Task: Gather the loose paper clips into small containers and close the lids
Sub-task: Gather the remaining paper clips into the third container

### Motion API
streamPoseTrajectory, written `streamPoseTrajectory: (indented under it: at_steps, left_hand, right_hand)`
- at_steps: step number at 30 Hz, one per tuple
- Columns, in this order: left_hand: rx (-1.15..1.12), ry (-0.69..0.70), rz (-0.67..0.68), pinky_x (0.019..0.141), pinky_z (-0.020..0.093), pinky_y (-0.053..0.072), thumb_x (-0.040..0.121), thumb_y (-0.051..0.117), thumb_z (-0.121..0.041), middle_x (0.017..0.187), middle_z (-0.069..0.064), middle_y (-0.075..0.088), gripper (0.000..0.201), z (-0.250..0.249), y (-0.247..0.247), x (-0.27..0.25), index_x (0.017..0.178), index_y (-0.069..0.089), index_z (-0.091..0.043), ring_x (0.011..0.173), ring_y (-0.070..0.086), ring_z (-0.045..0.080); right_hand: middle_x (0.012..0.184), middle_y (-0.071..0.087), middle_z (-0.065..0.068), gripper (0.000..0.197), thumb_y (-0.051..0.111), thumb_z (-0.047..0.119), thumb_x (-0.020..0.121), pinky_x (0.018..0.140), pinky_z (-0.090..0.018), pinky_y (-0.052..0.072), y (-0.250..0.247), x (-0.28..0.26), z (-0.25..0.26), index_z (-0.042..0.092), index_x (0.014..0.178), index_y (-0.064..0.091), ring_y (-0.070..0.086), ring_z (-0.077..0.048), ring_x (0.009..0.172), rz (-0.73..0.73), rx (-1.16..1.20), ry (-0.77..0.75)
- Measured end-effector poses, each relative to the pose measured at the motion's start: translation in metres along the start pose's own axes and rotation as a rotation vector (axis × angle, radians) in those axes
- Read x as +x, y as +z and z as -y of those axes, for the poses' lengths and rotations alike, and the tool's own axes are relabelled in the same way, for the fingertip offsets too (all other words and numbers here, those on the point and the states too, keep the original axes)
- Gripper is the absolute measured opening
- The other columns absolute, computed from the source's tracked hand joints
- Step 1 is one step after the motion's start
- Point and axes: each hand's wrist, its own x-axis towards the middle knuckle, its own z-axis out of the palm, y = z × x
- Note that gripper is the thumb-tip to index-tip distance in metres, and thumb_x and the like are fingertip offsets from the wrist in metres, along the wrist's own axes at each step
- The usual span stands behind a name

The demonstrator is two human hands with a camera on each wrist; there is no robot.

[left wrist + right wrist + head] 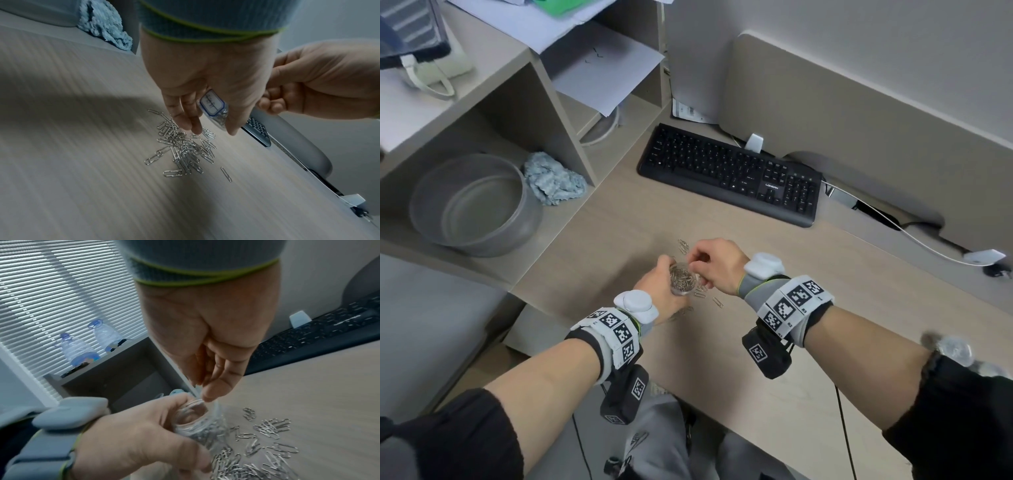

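My left hand (664, 277) grips a small clear container (683, 279) that is nearly full of silver paper clips and has no lid on. It holds it tilted just above the desk. In the left wrist view the container (213, 107) shows a blue-bordered label between thumb and fingers of that left hand (211, 126). My right hand (697, 262) hovers over the container's mouth (193, 412), and in the right wrist view the right hand (202, 389) has its fingertips pinched together; I see no clip between them. Loose paper clips (180, 146) lie heaped on the desk under both hands (267, 451).
A black keyboard (729, 171) lies beyond the hands. At the left a grey tub (472, 205) and a blue cloth (553, 180) sit in an open shelf. A white cable (893, 226) runs along the right. Blurred clear round objects (955, 349) sit by my right elbow.
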Motion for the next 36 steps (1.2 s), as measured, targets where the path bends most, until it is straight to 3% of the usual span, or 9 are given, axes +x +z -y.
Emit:
streamPoseTrajectory:
  at_steps: [3,7,11,16,21,23,26,28,36]
  left_hand:
    - [-0.003,-0.024,-0.014,0.074,0.026,0.040,0.072,0.080,-0.033,0.112,0.000,0.063,0.073,0.008,-0.003,-0.002,0.129,0.038,-0.018,0.100,0.062,0.026]
    - [-0.012,-0.050,-0.014,0.071,0.025,0.040,0.074,0.080,-0.031,0.108,-0.002,0.062,0.067,0.020,-0.011,-0.006,0.127,0.040,-0.017,0.090,0.059,0.022]
    - [-0.008,-0.069,-0.035,0.072,0.030,0.048,0.074,0.078,-0.034,0.101,-0.002,0.062,0.065,0.031,-0.015,-0.009,0.124,0.040,-0.016,0.085,0.060,0.022]
    - [-0.011,-0.100,-0.031,0.078,0.039,0.054,0.072,0.079,-0.037,0.103,0.002,0.066,0.066,0.046,-0.019,-0.009,0.122,0.041,-0.018,0.090,0.064,0.025]
    - [-0.016,-0.130,-0.010,0.080,0.037,0.053,0.072,0.079,-0.037,0.106,0.003,0.065,0.066,0.053,-0.024,-0.006,0.122,0.041,-0.017,0.093,0.063,0.027]
    - [-0.022,-0.140,-0.015,0.081,0.037,0.053,0.072,0.079,-0.036,0.107,0.004,0.065,0.067,0.056,-0.026,-0.003,0.123,0.040,-0.019,0.092,0.063,0.026]
    - [-0.025,-0.151,-0.015,0.082,0.039,0.054,0.071,0.080,-0.038,0.108,0.004,0.065,0.069,0.061,-0.029,0.000,0.123,0.040,-0.019,0.093,0.064,0.027]
    - [-0.029,-0.153,-0.012,0.083,0.039,0.054,0.071,0.080,-0.038,0.109,0.005,0.065,0.069,0.062,-0.029,0.001,0.123,0.039,-0.018,0.094,0.064,0.027]
    - [-0.063,-0.160,-0.017,0.083,0.037,0.054,0.071,0.080,-0.034,0.110,0.003,0.066,0.069,0.065,-0.030,0.006,0.126,0.040,-0.020,0.095,0.064,0.026]
  right_hand:
    - [0.067,0.063,-0.004,0.012,0.058,0.007,0.089,0.057,-0.037,0.058,-0.008,0.006,-0.022,0.014,0.080,0.061,0.066,-0.025,0.056,-0.039,-0.105,0.088]
    - [0.074,0.073,-0.010,0.009,0.057,0.008,0.086,0.064,-0.041,0.062,-0.001,0.009,-0.058,0.008,0.082,0.065,0.073,-0.028,0.064,0.092,-0.458,0.282]
    - [0.091,0.074,-0.007,0.012,0.058,0.014,0.088,0.071,-0.031,0.059,0.019,0.013,-0.079,0.008,0.091,0.068,0.073,-0.026,0.082,0.254,-0.665,0.339]
    - [0.102,0.070,-0.018,0.035,0.055,0.014,0.093,0.078,-0.037,0.059,0.038,0.025,-0.073,0.025,0.064,0.038,0.070,-0.033,0.093,0.186,-0.521,0.259]
    - [0.098,0.066,-0.009,0.009,0.061,0.014,0.088,0.068,-0.034,0.051,0.041,0.041,-0.065,0.018,0.087,0.053,0.065,-0.029,0.085,0.085,-0.524,0.161]
    - [0.106,0.054,-0.007,0.029,0.069,0.026,0.083,0.065,-0.032,0.045,0.030,0.046,-0.067,0.018,0.102,0.048,0.058,-0.026,0.080,0.026,-0.562,0.115]
    - [0.126,0.038,-0.006,0.077,0.077,0.043,0.072,0.077,-0.040,0.054,0.018,0.050,-0.067,0.018,0.132,0.036,0.059,-0.028,0.088,0.061,-0.675,0.082]
    - [0.132,0.032,-0.007,0.087,0.079,0.047,0.067,0.082,-0.041,0.056,0.021,0.050,-0.065,0.015,0.135,0.035,0.059,-0.029,0.094,0.129,-0.760,0.030]
    - [0.125,0.042,-0.015,0.052,0.065,0.019,0.089,0.081,-0.042,0.054,0.035,0.052,-0.063,0.005,0.132,0.040,0.063,-0.036,0.094,0.177,-0.813,-0.053]
